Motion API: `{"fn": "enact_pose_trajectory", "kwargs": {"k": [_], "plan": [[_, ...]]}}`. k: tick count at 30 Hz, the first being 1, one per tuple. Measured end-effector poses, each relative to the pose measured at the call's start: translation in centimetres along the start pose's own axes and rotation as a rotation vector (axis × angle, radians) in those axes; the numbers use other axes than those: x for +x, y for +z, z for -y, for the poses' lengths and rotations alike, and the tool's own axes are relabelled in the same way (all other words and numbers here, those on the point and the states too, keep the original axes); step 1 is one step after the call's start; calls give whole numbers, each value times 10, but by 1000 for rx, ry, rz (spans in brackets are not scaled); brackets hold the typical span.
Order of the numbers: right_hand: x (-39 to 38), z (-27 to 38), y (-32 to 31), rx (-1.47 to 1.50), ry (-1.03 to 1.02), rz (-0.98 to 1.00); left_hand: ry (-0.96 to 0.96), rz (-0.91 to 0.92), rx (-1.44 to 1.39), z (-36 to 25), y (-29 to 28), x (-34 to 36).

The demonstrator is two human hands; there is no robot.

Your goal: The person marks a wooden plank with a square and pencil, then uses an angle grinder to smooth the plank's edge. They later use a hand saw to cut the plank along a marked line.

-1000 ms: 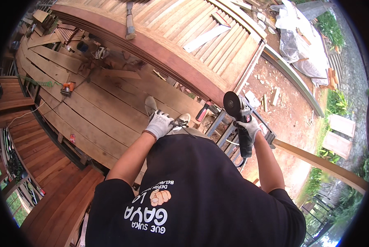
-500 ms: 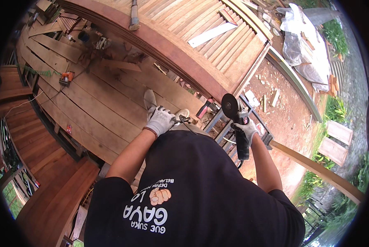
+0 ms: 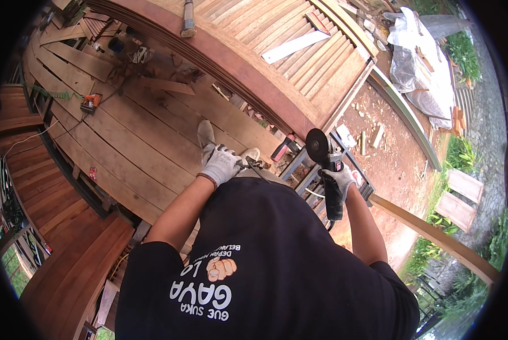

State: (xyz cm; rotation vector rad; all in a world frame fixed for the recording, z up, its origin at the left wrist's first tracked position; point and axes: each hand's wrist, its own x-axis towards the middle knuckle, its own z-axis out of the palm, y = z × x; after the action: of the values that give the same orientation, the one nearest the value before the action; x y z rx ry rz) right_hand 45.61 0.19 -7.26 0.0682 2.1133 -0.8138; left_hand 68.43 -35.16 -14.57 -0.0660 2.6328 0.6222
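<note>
My left hand [image 3: 222, 165], in a white glove, has its fingers curled on a small dark metal object [image 3: 250, 163] just above my waist; its exact shape is hard to make out. At the right, my gloved right hand [image 3: 342, 179] grips a black angle grinder [image 3: 332, 195] upright, its dark disc [image 3: 316, 145] at the top. My shoes [image 3: 207, 136] show beyond my left hand on the plank deck [image 3: 135, 144]. A red-handled tool [image 3: 281, 148] lies left of the disc, below the edge of a slatted wooden panel [image 3: 248, 79].
A chisel-like tool [image 3: 188, 22] and a metal square [image 3: 293, 46] rest on the panel. An orange nail gun [image 3: 90, 103] with a green hose lies left. A metal frame [image 3: 299, 175] stands beside me. Dirt with offcuts [image 3: 378, 136], plastic-covered material [image 3: 412, 68] and a beam [image 3: 429, 232] are at right.
The view has shifted slightly. My left hand has edged up with the dark object, which now shows more beyond its fingers. The grinder has moved a little left in my right hand's grip.
</note>
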Motion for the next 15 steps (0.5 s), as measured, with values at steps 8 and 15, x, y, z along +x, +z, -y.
{"fn": "enact_pose_trajectory", "kwargs": {"k": [8,15], "plan": [[0,0,1,3,26,6,-8,6,-6,0,0,2],[6,8,2,14,13,11,-9,13,-4,4,-1,7]]}}
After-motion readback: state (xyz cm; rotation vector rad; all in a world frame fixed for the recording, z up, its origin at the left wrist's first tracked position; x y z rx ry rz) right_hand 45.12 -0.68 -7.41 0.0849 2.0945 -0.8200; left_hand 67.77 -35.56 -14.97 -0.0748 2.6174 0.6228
